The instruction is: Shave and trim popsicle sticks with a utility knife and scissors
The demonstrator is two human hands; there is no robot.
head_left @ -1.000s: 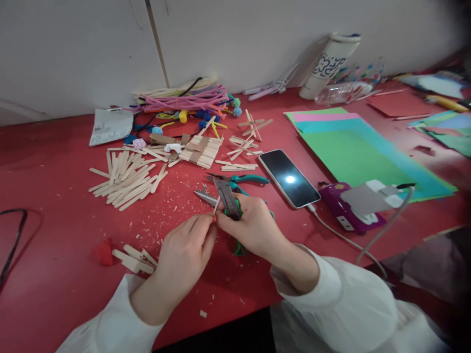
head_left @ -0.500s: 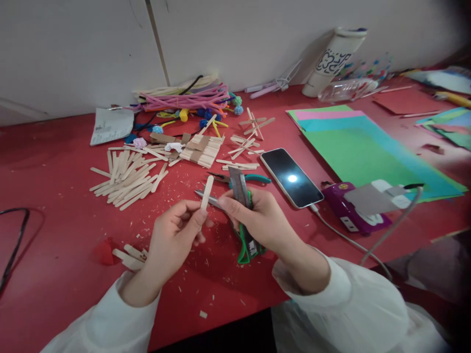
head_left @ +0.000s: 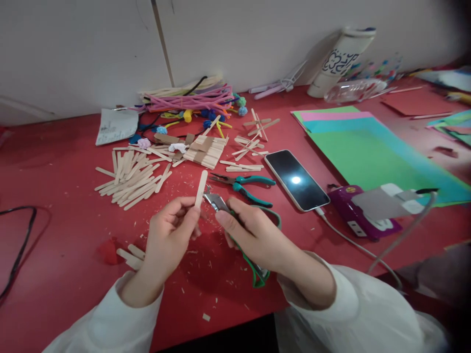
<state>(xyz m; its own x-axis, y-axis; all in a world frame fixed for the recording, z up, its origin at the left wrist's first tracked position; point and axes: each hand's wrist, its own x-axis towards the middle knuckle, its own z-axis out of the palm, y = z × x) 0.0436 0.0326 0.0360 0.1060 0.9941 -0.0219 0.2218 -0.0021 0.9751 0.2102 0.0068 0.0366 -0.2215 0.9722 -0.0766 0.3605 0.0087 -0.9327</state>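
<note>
My left hand point(head_left: 170, 230) pinches a single wooden craft stick point(head_left: 201, 188) and holds it upright over the red table point(head_left: 59, 274). Just to its right, my right hand point(head_left: 252, 234) grips green-handled scissors point(head_left: 253, 267), whose metal blades point(head_left: 216, 202) point up-left and nearly touch the lower part of the stick. Wood shavings lie scattered beneath both hands. Both arms wear white sleeves.
A pile of craft sticks point(head_left: 130, 179) lies at the left, a glued stick panel point(head_left: 206, 151) and pipe cleaners point(head_left: 191, 102) behind. Teal pliers point(head_left: 245, 185), a phone point(head_left: 296, 179), a purple device point(head_left: 364, 213) with a cable, and coloured paper sheets point(head_left: 368, 152) occupy the right. A few sticks point(head_left: 130, 255) lie near the left wrist.
My left hand raised the stick from low between the hands to upright. My right hand turned the scissors so the blades point toward the stick instead of straight up.
</note>
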